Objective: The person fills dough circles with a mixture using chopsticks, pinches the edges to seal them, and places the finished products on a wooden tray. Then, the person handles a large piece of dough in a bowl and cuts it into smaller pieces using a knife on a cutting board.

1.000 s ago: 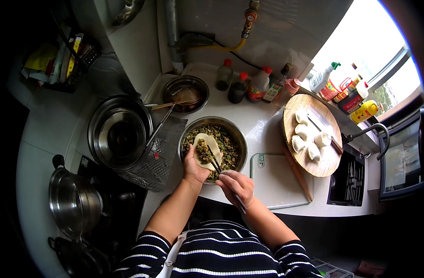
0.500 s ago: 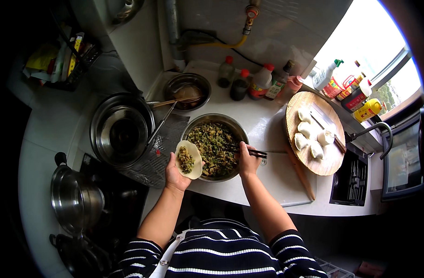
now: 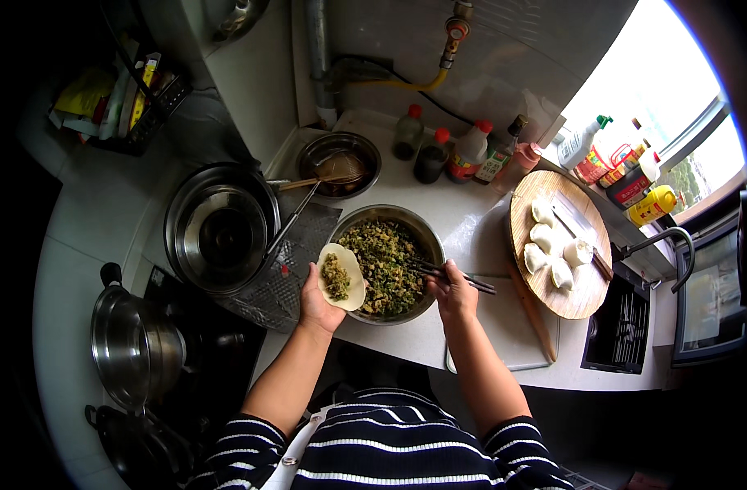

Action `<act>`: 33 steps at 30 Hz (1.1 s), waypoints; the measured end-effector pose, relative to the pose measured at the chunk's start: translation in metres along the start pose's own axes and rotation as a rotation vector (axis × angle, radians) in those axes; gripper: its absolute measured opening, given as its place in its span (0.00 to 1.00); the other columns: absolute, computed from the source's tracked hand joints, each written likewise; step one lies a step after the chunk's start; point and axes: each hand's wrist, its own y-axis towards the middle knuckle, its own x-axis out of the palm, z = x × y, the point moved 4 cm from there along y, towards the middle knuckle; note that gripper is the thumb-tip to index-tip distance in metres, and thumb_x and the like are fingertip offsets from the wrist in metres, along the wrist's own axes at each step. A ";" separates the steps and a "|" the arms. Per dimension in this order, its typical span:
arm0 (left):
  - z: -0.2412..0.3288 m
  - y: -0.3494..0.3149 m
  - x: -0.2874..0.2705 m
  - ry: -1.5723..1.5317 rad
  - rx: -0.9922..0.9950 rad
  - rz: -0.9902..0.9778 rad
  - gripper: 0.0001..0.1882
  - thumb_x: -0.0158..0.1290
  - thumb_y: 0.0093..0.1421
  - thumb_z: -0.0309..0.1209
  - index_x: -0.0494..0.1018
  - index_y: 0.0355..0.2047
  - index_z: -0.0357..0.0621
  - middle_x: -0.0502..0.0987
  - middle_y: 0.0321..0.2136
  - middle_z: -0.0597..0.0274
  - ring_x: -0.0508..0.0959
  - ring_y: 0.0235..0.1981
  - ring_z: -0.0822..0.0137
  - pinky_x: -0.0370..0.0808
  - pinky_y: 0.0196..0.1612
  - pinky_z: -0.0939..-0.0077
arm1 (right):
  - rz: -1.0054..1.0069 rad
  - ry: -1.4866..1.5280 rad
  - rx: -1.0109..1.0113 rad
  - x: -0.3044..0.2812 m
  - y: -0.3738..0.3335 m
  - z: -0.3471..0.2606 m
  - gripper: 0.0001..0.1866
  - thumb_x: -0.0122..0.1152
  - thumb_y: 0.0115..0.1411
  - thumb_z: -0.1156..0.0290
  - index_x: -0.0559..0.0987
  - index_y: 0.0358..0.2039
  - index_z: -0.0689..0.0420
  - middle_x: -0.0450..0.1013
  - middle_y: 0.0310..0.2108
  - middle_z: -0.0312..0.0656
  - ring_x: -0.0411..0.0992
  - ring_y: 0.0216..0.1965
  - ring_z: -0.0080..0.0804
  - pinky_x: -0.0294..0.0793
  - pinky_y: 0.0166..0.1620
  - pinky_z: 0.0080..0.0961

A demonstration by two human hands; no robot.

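In my left hand lies a pale dumpling wrapper, cupped open with a strip of chopped green and yellow filling along its middle. It is held beside the left rim of a steel mixing bowl. More of the chopped filling fills the bowl. At the bowl's right rim, my right hand grips dark chopsticks, their tips over the filling. Several folded white dumplings rest on a round woodgrain board to the right.
A knife lies on the round board, and a rolling pin leans beside it. Bottles line the back wall. Left stand nested steel basins, a smaller bowl with whisk-like sticks and a steel pot on the stove.
My right hand has drawn a little to the right and nearer me, with the chopsticks. My left hand still holds the filled wrapper by the bowl. The whole view has shifted slightly.
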 end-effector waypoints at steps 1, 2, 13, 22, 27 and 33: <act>-0.003 0.005 0.000 -0.003 -0.007 -0.005 0.29 0.34 0.67 0.53 0.62 0.58 0.46 0.69 0.54 0.54 0.70 0.53 0.50 0.67 0.54 0.40 | -0.021 -0.023 -0.069 0.006 -0.009 -0.005 0.12 0.61 0.60 0.65 0.74 0.36 0.62 0.75 0.31 0.46 0.77 0.29 0.35 0.79 0.30 0.24; -0.007 0.009 0.001 0.002 -0.016 -0.009 0.29 0.34 0.67 0.53 0.63 0.58 0.46 0.69 0.54 0.54 0.70 0.54 0.50 0.68 0.54 0.41 | -0.042 -0.046 -0.139 0.013 -0.021 -0.010 0.13 0.61 0.60 0.64 0.74 0.35 0.61 0.75 0.31 0.45 0.77 0.31 0.35 0.79 0.31 0.24; -0.039 0.030 0.032 -0.062 -0.080 -0.133 0.29 0.31 0.68 0.52 0.63 0.58 0.44 0.70 0.53 0.52 0.70 0.54 0.49 0.67 0.55 0.41 | -0.390 -0.786 -1.502 0.055 -0.126 -0.046 0.06 0.68 0.50 0.77 0.79 0.30 0.61 0.78 0.29 0.47 0.78 0.29 0.38 0.77 0.34 0.26; -0.008 0.007 0.019 -0.048 -0.046 -0.053 0.30 0.32 0.68 0.52 0.61 0.59 0.44 0.68 0.54 0.50 0.69 0.55 0.50 0.67 0.56 0.40 | 0.031 -0.550 -0.572 -0.010 -0.006 -0.004 0.10 0.65 0.57 0.69 0.80 0.28 0.63 0.73 0.20 0.33 0.69 0.21 0.17 0.68 0.27 0.16; 0.000 -0.001 0.007 -0.047 -0.005 -0.008 0.29 0.32 0.68 0.52 0.62 0.59 0.44 0.68 0.55 0.50 0.69 0.55 0.49 0.67 0.56 0.40 | 0.157 -0.281 -0.320 0.006 0.002 0.023 0.12 0.65 0.57 0.66 0.79 0.32 0.65 0.74 0.25 0.39 0.72 0.22 0.24 0.75 0.25 0.22; 0.003 -0.005 0.002 -0.073 -0.001 -0.009 0.29 0.32 0.68 0.52 0.62 0.59 0.45 0.68 0.55 0.52 0.69 0.56 0.50 0.66 0.57 0.40 | 0.071 -0.147 -0.179 -0.014 0.011 0.025 0.13 0.62 0.59 0.66 0.75 0.35 0.64 0.75 0.28 0.45 0.76 0.25 0.34 0.78 0.26 0.25</act>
